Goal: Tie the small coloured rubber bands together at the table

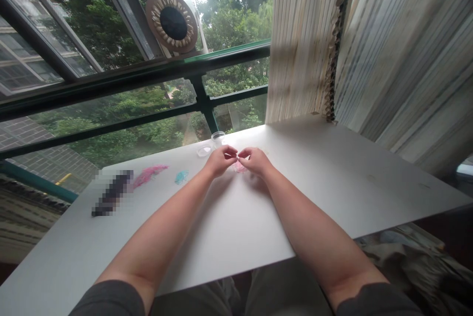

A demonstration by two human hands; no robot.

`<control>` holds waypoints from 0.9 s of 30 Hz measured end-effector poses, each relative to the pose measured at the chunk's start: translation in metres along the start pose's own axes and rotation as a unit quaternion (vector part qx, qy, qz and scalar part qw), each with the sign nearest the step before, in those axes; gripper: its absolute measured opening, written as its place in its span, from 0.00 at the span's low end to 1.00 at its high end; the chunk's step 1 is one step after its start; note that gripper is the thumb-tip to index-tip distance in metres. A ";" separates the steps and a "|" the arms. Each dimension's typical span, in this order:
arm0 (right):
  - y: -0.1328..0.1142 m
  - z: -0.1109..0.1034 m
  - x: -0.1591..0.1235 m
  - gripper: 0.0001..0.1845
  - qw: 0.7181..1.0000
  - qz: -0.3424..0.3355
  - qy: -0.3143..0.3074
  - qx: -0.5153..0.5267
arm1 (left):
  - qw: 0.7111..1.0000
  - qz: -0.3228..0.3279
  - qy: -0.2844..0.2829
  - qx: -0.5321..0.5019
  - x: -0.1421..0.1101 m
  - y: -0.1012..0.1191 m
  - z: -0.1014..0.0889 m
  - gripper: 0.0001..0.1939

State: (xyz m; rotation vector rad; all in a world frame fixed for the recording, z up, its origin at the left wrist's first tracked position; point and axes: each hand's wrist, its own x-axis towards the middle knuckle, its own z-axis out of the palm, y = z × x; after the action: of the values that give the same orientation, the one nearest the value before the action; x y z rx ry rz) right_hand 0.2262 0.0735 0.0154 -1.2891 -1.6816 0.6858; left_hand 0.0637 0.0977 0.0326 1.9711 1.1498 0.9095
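Over the far part of the white table [236,217], my left hand [222,159] and my right hand [254,159] meet almost tip to tip. Each has its thumb and fingers pinched together, and whatever lies between the fingertips is too small to make out. Just below them on the tabletop is a small pink pile [240,167], partly covered by my right hand. Behind my left hand stands a clear plastic cup [218,137], with a clear round lid [204,151] lying beside it.
Left of my hands lie a turquoise clump [181,177] and a longer pink clump [151,174]. A dark blurred-out object [113,193] lies further left. A round fan [173,22] stands on the window ledge, and a pleated curtain [303,40] hangs behind the table.
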 end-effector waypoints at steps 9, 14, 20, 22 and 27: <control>0.001 0.002 0.001 0.06 1.000 0.008 0.007 -0.012 | 0.997 -0.010 0.064 -0.049 -0.005 -0.002 0.009 0.14; 0.004 0.004 0.003 0.06 1.000 -0.001 0.025 -0.002 | 0.993 -0.011 0.088 -0.081 -0.006 -0.001 0.011 0.17; 0.007 0.006 0.004 0.04 1.000 -0.014 0.021 -0.006 | 0.992 -0.011 0.100 -0.081 -0.008 0.002 0.006 0.17; 0.008 0.006 0.004 0.04 1.000 -0.017 0.018 -0.013 | 0.992 -0.008 0.100 -0.075 -0.009 0.003 0.004 0.16; 0.009 0.006 0.001 0.05 0.999 -0.017 0.016 -0.049 | 0.995 0.010 0.098 -0.026 -0.016 0.004 -0.002 0.13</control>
State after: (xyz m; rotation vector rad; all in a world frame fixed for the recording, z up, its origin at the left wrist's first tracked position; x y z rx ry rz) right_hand 0.2251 0.0779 0.0060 -1.3290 -1.7253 0.5652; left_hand 0.0577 0.0824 0.0337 1.8877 1.2027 1.1525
